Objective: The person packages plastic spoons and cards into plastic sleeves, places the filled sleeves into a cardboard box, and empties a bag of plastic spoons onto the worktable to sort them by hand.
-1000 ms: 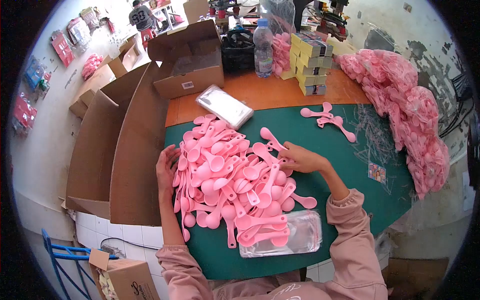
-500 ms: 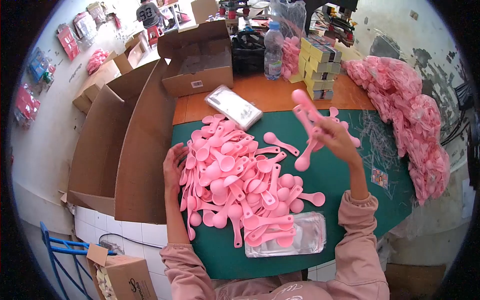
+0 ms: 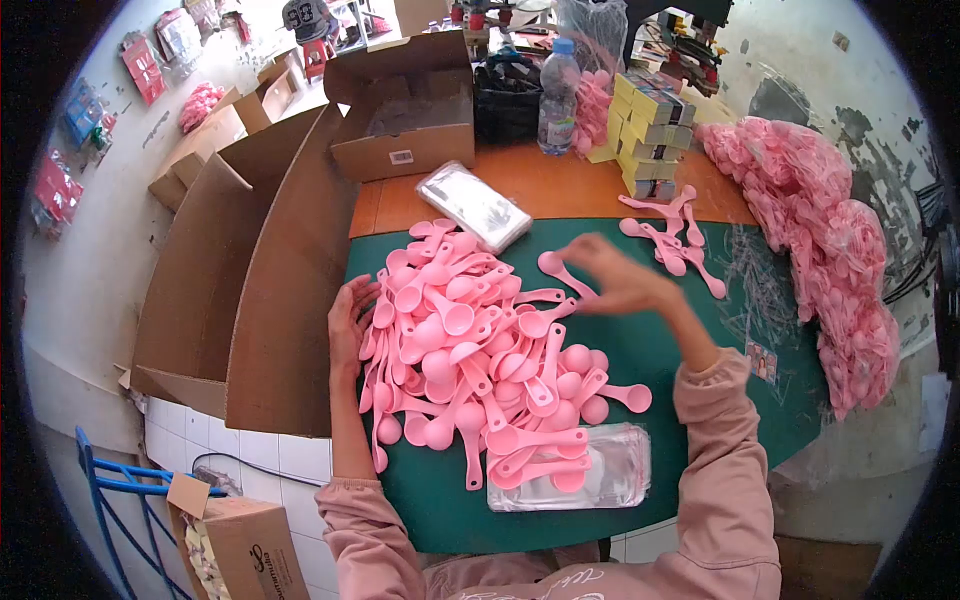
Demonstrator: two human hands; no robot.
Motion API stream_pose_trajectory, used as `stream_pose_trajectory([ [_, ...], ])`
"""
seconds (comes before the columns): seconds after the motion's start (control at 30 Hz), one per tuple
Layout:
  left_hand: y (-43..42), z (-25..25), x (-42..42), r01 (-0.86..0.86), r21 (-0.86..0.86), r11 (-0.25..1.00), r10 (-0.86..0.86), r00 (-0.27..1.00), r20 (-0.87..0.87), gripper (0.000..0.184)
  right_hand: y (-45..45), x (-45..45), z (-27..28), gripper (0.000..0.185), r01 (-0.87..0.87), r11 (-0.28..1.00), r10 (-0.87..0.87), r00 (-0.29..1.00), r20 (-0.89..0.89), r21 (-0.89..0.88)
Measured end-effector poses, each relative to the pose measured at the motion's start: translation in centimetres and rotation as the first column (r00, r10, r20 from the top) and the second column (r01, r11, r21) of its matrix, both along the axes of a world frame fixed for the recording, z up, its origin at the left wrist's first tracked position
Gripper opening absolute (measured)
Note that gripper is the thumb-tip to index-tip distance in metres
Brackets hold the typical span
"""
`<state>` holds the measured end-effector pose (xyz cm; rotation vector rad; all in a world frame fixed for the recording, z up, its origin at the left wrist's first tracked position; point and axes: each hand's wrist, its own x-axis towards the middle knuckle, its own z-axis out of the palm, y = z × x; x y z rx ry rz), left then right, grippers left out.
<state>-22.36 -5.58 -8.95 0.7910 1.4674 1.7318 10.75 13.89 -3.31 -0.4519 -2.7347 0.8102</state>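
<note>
A big heap of pink plastic scoops (image 3: 450, 340) lies on the green table top. My left hand (image 3: 349, 315) rests against the heap's left side, fingers apart and slightly curled, gripping nothing that I can see. Slightly blurred, my right hand (image 3: 628, 280) hovers over a single scoop (image 3: 563, 272) beside the heap, thumb and fingers spread around it. Beyond that hand, several scoops (image 3: 672, 240) lie in a loose group. At the heap's front, a few scoops rest on a stack of clear plastic bags (image 3: 615, 470).
Cardboard boxes (image 3: 285, 280) stand on the left and at the back (image 3: 400, 130). A white-wrapped pack (image 3: 474, 205), a water bottle (image 3: 558, 100) and stacked card bundles (image 3: 648, 140) are at the far side. Bagged pink scoops (image 3: 810, 240) line the right edge. A person (image 3: 305, 18) sits in the background.
My right hand has put down the scoops it carried, which now lie at the back right, and has moved left to the single scoop. My left hand stays at the heap.
</note>
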Motion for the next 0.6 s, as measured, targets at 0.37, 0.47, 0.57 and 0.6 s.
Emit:
stream_pose_trajectory([
  [0.37, 0.1, 0.0, 0.0, 0.007, 0.008, 1.0, -0.007, 1.0, 0.007, 0.048, -2.5, -0.4, -5.8, 0.035, 0.123, 0.944, -0.111, 0.992, -0.059, 0.307],
  [0.47, 0.1, 0.1, 0.1, 0.004, 0.013, 1.0, -0.003, 1.0, -0.009, 0.049, -2.5, 2.1, -6.0, 0.036, 0.232, 0.92, -0.206, 0.972, -0.114, 0.316],
  [0.57, 0.1, -0.2, -0.2, 0.004, 0.01, 1.0, -0.004, 1.0, -0.02, 0.049, -2.8, 3.5, -5.0, 0.038, 0.347, 0.921, -0.341, 0.938, -0.066, 0.178],
  [0.6, 0.2, -0.3, -0.3, 0.005, 0.007, 1.0, -0.005, 1.0, -0.025, 0.049, -3.0, 3.8, -4.2, 0.039, 0.396, 0.917, -0.396, 0.918, -0.004, 0.054],
])
